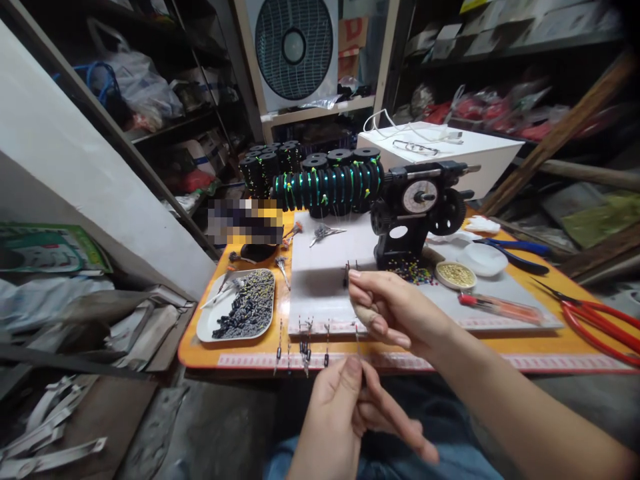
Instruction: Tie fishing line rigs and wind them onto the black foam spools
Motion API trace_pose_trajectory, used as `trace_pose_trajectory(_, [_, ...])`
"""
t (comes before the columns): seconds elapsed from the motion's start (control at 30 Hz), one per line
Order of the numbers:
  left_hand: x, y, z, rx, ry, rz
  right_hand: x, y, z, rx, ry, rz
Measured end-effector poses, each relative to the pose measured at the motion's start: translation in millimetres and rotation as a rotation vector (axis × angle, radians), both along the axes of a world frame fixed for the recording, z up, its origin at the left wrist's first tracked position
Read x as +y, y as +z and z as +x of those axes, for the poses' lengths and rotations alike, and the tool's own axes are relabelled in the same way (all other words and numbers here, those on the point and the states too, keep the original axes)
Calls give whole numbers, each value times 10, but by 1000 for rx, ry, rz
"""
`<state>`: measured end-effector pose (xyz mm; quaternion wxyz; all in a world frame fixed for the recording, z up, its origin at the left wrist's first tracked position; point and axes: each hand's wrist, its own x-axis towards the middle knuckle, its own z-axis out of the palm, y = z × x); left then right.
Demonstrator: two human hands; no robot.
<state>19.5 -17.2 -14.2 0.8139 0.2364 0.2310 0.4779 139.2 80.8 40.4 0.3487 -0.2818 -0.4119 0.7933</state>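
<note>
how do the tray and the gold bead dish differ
The tray is a larger rounded rectangle; the dish is smaller and round. The tray holds dark pieces, the dish gold beads. The tray sits on the orange table, the dish on the pale board. Both are uncovered.

Ahead of me, a box fan [294, 48] stands between dark, crowded shelves [173, 125]. A bulging white plastic bag [143, 83] sits on the left; red plastic-wrapped bundles [500, 110] lie on the right, near a slanting wooden beam [555, 137]. A white box [480, 163] carries a white cable [453, 135] and glasses [417, 148]. Towards my table's [197, 353] right edge lie blue-handled pliers [525, 247] and red-handled scissors [570, 301].
</note>
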Motion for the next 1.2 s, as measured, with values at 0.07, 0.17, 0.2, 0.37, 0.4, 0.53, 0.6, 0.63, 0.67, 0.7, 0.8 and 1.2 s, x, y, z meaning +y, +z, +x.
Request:
trace_pose_trajectory(0.07, [-53, -8, -44, -21, -79, -29, -1, -10, 6, 13, -8, -9])
trace_pose_trajectory(0.17, [-125, -21, -84, -39, -109, -54, 4, -14, 22, 17, -16, -16])
trace_pose_trajectory(0.2, [-143, -36, -86, -42, -110, -61, 7, -15, 26, 14, -14, -16])
trace_pose_trajectory(0.37, [-159, -159, -48, -120, -88, -35, 12, 8, 25, 2, -15, -5])
trace_pose_trajectory(0.4, [-150, -173, -44, -139, -82, -22, 11, 20, 24, 1, -12, -2])
trace_pose_trajectory(0.53, [-118, -163, -79, -68, -86, -12, 4, 65, 34, -7, -2, 5])
trace_pose_trajectory(0.6, [-123, -154, -114, -30, -87, 3, -3, 60, 47, -34, -13, 23])
trace_pose_trajectory(0.63, [-132, -158, -130, -25, -85, 12, -11, 45, 57, -51, -20, 35])
trace_pose_trajectory(0.67, [-144, -167, -146, -28, -83, 17, -25, 22, 67, -68, -18, 44])
trace_pose_trajectory(0.7, [-157, -182, -160, -35, -77, 16, -47, -10, 78, -86, -4, 52])
trace_pose_trajectory(0.8, [-207, -239, -202, -48, -52, 2, -178, -129, 113, -197, 88, 103])
trace_pose_trajectory(1.2, [-439, -208, -417, -32, 48, 82, -764, -387, 35, -448, 110, 304])
